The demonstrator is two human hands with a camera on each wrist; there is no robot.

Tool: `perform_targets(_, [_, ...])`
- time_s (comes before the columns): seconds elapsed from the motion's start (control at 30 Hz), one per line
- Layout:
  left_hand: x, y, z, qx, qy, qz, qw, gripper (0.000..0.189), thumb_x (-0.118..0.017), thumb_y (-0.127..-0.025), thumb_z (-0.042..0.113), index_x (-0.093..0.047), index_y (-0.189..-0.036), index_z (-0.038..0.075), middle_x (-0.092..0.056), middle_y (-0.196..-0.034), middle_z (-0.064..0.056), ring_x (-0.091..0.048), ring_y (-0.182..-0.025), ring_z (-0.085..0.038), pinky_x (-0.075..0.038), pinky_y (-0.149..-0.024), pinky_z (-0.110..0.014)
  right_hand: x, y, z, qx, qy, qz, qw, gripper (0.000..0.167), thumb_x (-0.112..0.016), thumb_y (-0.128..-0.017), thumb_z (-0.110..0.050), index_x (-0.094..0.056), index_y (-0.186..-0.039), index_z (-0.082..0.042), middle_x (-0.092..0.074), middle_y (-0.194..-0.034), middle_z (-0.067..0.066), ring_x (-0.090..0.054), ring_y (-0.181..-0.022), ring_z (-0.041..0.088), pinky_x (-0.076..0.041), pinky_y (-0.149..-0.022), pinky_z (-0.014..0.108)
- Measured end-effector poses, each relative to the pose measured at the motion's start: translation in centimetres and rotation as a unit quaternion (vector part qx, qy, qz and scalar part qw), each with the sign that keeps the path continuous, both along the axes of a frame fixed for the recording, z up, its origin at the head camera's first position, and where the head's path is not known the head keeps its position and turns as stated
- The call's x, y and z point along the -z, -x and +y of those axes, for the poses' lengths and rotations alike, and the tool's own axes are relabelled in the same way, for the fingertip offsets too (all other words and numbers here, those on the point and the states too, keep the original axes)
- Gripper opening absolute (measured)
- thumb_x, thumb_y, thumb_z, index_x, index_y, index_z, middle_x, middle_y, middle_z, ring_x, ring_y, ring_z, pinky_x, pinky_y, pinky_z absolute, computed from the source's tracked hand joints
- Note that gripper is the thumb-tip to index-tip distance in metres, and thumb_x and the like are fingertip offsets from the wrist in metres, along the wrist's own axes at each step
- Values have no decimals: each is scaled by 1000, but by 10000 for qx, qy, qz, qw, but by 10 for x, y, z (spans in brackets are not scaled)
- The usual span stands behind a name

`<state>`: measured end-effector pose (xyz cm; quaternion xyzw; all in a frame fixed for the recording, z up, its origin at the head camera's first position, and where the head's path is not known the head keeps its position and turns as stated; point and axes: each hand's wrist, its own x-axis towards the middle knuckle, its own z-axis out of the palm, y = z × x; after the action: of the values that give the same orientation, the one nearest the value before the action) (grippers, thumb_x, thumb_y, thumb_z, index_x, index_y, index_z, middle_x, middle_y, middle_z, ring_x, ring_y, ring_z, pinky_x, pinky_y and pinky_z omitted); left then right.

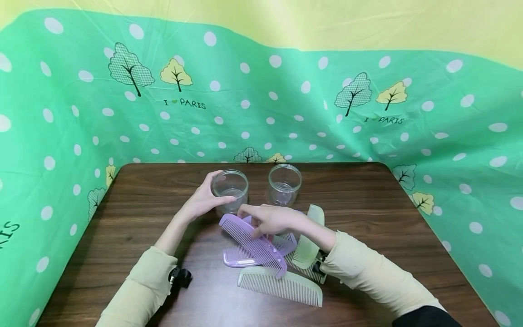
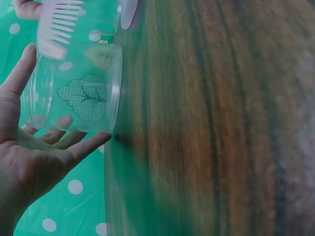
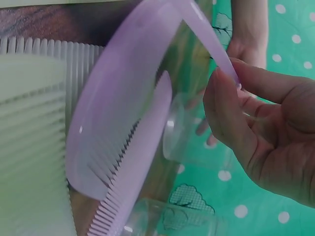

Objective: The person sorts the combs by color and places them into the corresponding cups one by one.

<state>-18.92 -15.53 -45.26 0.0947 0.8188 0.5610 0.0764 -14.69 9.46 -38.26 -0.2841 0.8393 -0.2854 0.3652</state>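
My left hand (image 1: 204, 197) grips a clear glass jar (image 1: 241, 181) from its left side, thumb across the front and fingers round the back. In the left wrist view the jar (image 2: 83, 93) shows see-through walls and nothing inside. My right hand (image 1: 271, 220) pinches a purple comb (image 1: 255, 245) between thumb and fingers. This comb slants over the other purple combs (image 1: 239, 259), its upper end close in front of the jar. Up close, the right wrist view shows thumb and fingertips at the end of the purple comb (image 3: 209, 39).
A second clear jar (image 1: 284, 184) stands to the right of the gripped one. Pale green combs lie about the pile, one at the front (image 1: 279, 286) and others under my right forearm (image 1: 306, 250). Behind the wooden table (image 1: 135, 218) hangs a green dotted cloth (image 1: 245, 122).
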Motion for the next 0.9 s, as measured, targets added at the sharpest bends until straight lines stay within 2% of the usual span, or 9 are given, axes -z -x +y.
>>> perform_targets(0.3, [0, -9, -7, -120, 76, 56, 9999, 100, -90, -79, 36, -30, -157, 21, -48, -156, -9, -49, -142, -32, -37, -117, -51, -17, 7, 21, -357, 244, 381, 9983, 48, -71, -95, -7, -47, -132, -26, -64, -99, 8, -68, -77, 18, -62, -65, 48])
perform_targets(0.47, [0, -13, -8, -155, 136, 69, 9998, 97, -89, -81, 30, -29, -157, 19, -48, -156, -12, -48, -142, -35, -37, -118, -53, -26, 11, 31, -199, 493, 436, 9976, 49, -70, -96, -5, -45, -133, -25, -64, -96, 11, -68, -79, 20, -62, -62, 43])
perform_targets(0.6, [-1, -18, -8, -212, 177, 29, 9996, 99, -89, -81, 32, -28, -158, 20, -46, -158, -12, -46, -144, -35, -34, -120, -55, -29, 15, 35, -125, 720, 597, 9955, 48, -68, -96, -5, -43, -134, -22, -63, -91, 11, -67, -74, 20, -62, -60, 38])
perform_targets(0.8, [0, -25, -6, -324, 220, 53, 9992, 101, -90, -79, 37, -29, -158, 21, -45, -159, -11, -45, -145, -34, -34, -120, -56, -33, 21, 35, 98, 1209, 885, 9887, 51, -70, -95, -3, -43, -135, -19, -62, -88, 12, -66, -71, 21, -62, -59, 42])
perform_targets(0.9, [0, -27, -5, -383, 342, 104, 9986, 101, -89, -79, 39, -29, -158, 21, -46, -159, -10, -46, -145, -35, -35, -119, -56, -35, 23, 35, 264, 1351, 899, 9864, 52, -71, -95, -3, -43, -136, -19, -63, -88, 13, -66, -72, 21, -62, -59, 42])
